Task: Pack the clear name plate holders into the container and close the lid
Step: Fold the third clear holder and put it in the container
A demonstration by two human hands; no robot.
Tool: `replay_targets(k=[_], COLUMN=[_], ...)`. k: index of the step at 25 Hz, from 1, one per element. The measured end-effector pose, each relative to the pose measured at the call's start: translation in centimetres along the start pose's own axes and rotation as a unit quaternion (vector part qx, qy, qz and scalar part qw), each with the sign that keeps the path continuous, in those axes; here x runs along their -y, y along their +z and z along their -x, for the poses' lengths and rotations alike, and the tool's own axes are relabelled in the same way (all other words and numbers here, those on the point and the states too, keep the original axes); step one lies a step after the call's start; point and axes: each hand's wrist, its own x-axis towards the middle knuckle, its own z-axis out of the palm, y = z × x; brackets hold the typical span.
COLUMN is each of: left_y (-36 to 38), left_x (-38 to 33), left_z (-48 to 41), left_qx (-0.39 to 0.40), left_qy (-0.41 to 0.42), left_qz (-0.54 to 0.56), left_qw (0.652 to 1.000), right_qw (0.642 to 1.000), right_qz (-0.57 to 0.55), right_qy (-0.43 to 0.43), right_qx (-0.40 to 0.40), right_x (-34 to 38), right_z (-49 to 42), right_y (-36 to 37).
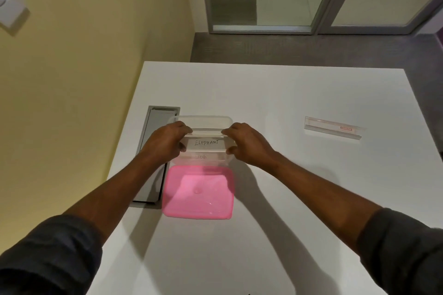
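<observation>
A clear plastic container [201,119] stands on the white table [275,93]. Over its opening I hold a clear name plate holder [206,143] with a card reading "ELEPHANT". My left hand [165,141] grips its left end and my right hand [247,143] grips its right end. Below it, inside the container, lies another holder [201,156] with faint writing. The pink lid [198,191] lies flat on the table just in front of the container. A third clear holder [332,129] with a red label rests on the table far to the right.
A grey recessed cable tray [153,151] runs along the table's left edge, beside the container and under my left wrist. A yellow wall stands to the left. Beyond the table's far edge are a grey floor and a glass door.
</observation>
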Motion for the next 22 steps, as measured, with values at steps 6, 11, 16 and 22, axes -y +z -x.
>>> replay_targets(k=[6,11,16,22], left_y=[1.9,4.3,6.0,7.3], left_x=[2.9,3.7,4.6,5.2], left_z=[-1.7,-2.8,-3.3,-4.2], left_qx=[0.046,0.06,0.091,0.123], left_qy=[-0.026,-0.04,-0.04,-0.04], left_qz=[-0.014,-0.063,-0.071,-0.079], left_qw=[0.999,0.995,0.993,0.989], right_qw=[0.99,0.98,0.964,0.965], right_qz=[0.117,0.152,0.21,0.197], right_qy=[-0.033,-0.04,-0.054,-0.042], right_qx=[0.071,0.125,0.156,0.168], right_x=[0.7,0.7,1.0,0.7], right_z=[-4.4,-6.1,-6.8,-7.5], right_y=[1.5,3.6,5.7,7.1])
